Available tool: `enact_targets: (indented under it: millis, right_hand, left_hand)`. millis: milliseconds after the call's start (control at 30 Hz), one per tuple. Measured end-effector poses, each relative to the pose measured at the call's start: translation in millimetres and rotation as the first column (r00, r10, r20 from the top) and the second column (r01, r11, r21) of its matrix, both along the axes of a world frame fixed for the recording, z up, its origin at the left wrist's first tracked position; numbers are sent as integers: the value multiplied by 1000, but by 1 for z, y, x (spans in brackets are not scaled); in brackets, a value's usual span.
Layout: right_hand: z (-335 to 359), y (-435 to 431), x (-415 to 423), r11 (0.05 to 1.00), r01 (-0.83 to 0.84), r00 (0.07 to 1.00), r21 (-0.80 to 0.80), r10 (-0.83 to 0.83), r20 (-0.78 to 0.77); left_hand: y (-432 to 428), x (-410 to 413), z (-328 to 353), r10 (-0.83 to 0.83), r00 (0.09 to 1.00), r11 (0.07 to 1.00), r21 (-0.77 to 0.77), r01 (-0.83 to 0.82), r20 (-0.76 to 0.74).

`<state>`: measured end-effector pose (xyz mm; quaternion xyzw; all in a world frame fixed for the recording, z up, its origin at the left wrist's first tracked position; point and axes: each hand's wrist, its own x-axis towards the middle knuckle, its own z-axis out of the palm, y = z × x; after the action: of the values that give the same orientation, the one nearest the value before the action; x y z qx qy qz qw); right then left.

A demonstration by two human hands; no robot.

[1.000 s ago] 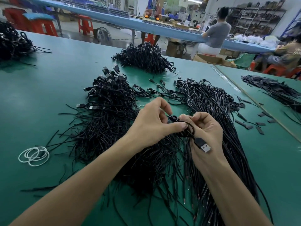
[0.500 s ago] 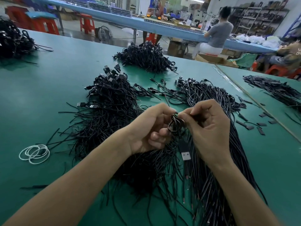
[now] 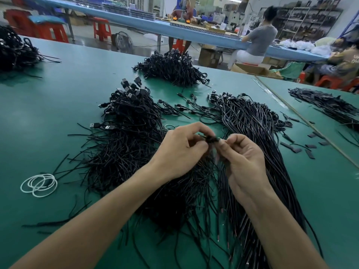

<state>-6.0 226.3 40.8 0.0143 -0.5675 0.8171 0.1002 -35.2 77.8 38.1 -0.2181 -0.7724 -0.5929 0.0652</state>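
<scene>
As it sits pinched between the fingertips of my left hand (image 3: 181,152) and right hand (image 3: 245,164), just above the straight-cable heap (image 3: 256,129): one coiled black cable (image 3: 210,139), judged light, limp, springy, slick-jacketed; best gripped across the coil's waist.

The cable (image 3: 211,140) I am working on is thin and black, wound up into a small, tight bundle. It is pinched from both sides: the fingertips of my left hand (image 3: 180,152) grip its left end and the thumb and forefinger of my right hand (image 3: 242,158) grip its right end. It is held up in the air, not lying down, just above the near edge of the heap of loose cables (image 3: 124,152). Only a short dark knot of it shows between my fingertips. My fingers cover the remainder, and I cannot make out its plug.
</scene>
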Motion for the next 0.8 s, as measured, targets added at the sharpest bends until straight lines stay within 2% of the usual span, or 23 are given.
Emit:
enact_targets:
  millis: [100,200,267,333,367,433,500,567,633,700,733,800]
  right_hand:
    - [-4,0,-4,994,-55,991,-96,66,115]
    - [-8,2,-7,994,-89,979,-58,98,180]
    - [-13,8,-9,991,-81,976,103,58,209]
    - [-19,18,-10,930,-35,976,366,-47,212]
    - [-22,25,-11,850,6,975,527,-123,187]
    - [-28,43,-11,568,80,967,819,-245,75]
    - [-33,57,-10,284,107,961,953,-276,-25]
    - [-39,65,-10,94,58,960,994,-277,-30]
    - [-44,67,-10,-9,-32,957,999,-288,28]
    - [-48,66,-11,-62,-64,958,996,-283,44]
    - [-49,66,-12,-67,-55,957,996,-287,34]
    - [-49,65,-16,-40,-33,950,999,-313,19]
  left_hand:
    - [0,-3,1,-30,1000,994,107,29,7]
    - [-2,-7,-4,2,997,998,58,2,-73]
    - [-2,-12,-10,31,998,999,32,-29,-50]
    - [-2,-27,-13,112,994,994,-2,-112,3]
    - [-2,-38,-14,162,986,987,-20,-161,27]
    - [-2,-67,-11,281,960,956,-93,-278,18]
    - [-3,-97,-4,380,925,907,-201,-371,7]
    - [-4,-124,-2,420,906,860,-336,-383,43]
    - [-4,-144,-7,432,894,818,-470,-332,120]
    - [-7,-155,-13,451,874,757,-597,-265,183]
    - [-8,-159,-16,448,871,735,-639,-229,203]
    - [-10,-161,-19,412,877,754,-634,-175,248]
